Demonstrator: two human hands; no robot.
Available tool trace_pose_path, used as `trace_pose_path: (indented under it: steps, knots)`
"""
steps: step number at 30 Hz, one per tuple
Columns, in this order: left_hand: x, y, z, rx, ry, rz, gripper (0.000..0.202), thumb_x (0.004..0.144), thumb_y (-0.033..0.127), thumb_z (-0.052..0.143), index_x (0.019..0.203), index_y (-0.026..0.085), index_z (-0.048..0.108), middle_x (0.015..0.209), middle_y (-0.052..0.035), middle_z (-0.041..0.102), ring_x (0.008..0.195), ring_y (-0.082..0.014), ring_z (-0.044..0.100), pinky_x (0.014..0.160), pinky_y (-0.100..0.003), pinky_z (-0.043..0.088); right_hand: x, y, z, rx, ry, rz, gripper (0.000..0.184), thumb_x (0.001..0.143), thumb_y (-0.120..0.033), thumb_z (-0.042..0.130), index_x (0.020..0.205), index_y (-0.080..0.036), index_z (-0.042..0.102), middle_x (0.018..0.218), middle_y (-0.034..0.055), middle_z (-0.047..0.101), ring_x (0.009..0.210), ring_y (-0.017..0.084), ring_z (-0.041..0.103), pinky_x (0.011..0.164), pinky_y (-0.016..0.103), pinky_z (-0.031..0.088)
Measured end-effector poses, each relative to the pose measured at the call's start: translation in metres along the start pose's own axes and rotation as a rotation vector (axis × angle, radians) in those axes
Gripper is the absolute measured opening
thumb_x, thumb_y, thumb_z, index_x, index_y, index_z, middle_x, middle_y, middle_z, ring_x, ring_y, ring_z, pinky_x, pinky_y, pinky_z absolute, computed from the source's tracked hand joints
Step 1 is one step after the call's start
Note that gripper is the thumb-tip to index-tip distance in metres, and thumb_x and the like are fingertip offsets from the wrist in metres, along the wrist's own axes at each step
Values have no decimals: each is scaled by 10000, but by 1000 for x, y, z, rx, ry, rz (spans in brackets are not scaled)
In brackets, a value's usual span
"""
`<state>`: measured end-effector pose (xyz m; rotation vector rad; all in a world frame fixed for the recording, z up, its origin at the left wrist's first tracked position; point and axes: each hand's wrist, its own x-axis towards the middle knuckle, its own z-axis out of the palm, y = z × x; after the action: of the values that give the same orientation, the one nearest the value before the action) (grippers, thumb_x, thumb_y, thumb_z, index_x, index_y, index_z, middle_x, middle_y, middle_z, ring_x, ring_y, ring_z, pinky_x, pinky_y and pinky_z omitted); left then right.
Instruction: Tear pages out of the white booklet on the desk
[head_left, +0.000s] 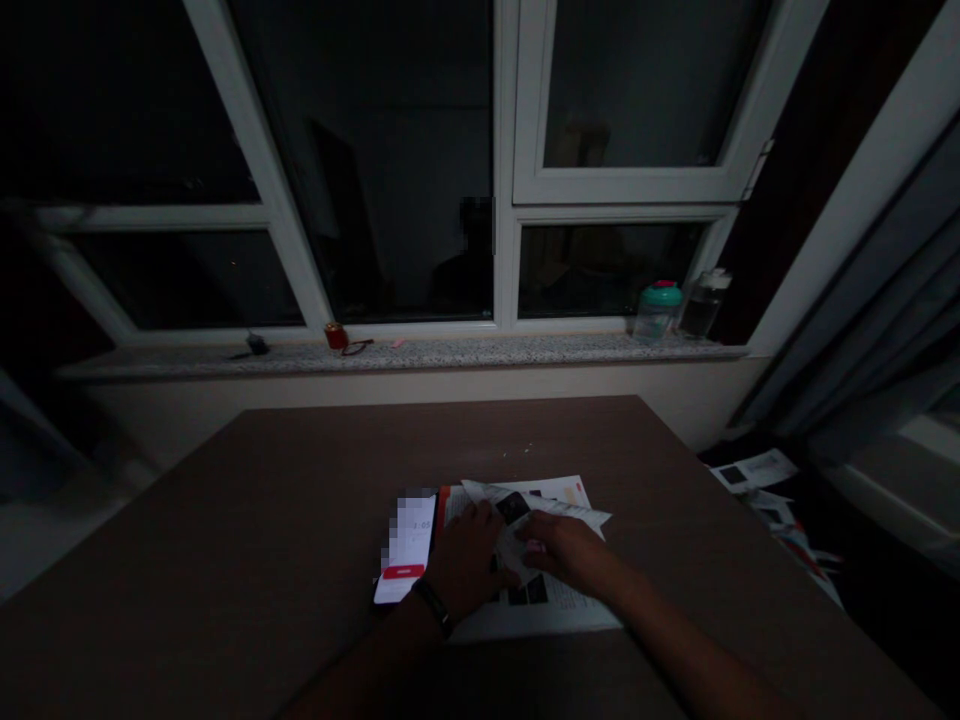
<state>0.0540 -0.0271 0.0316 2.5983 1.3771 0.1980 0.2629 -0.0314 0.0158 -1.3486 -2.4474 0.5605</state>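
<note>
Head view, as it reaches my remote station:

1. I see a printed paper sheet (544,617) on the near part of the dark brown table (225,560), well in from the far edge. A creased paper flap (540,510) stands up from it between the two hands.
2. The left hand (469,560) presses on the sheet's left side, its forearm coming in from the lower left, with a black wristband (435,606) at the wrist. Its fingers lie together and fairly flat, clamped on nothing that I can make out.
3. The right hand (570,552) reaches in from the lower right, palm down, its fingers (534,546) together on the flap. The light is too dim for me to tell whether they pinch it.
4. A lit smartphone (405,548) lies just beside the left hand, along the sheet's left edge.
5. My judgement: one palm should pin the sheet while the other works the flap slowly along its crease, so that the paper does not slide towards the phone.
6. Beyond the table, two bottles (671,310) stand on a granite windowsill (397,355).
</note>
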Motion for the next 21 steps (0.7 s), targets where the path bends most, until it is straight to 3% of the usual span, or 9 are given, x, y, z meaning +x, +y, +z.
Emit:
trace_pose_path:
  steps: [5,12,21]
  knots:
    - [0,-4,0,-3,-6,27,571,739,480,738,1207,223,537,1256,-78,487,1159,-301,445,927,-403,392,-1,-1,-2,10,-2,16,274,841,-290,623,1114,-269,641,1113,26,659,994,212,625,834,280,442]
    - [-1,-4,-2,36,-34,-35,408,823,396,661,1174,201,588,1223,-99,513,1145,-312,461,910,-421,408,-1,2,0,26,12,-1,267,843,-301,628,1107,-268,641,1078,19,661,960,199,631,809,268,447]
    - [0,0,1,37,-27,-41,302,820,343,660,1070,177,624,1200,-109,535,1128,-313,489,878,-425,431,0,2,1,36,-2,23,282,836,-292,630,1118,-280,642,1085,20,664,963,203,631,821,281,451]
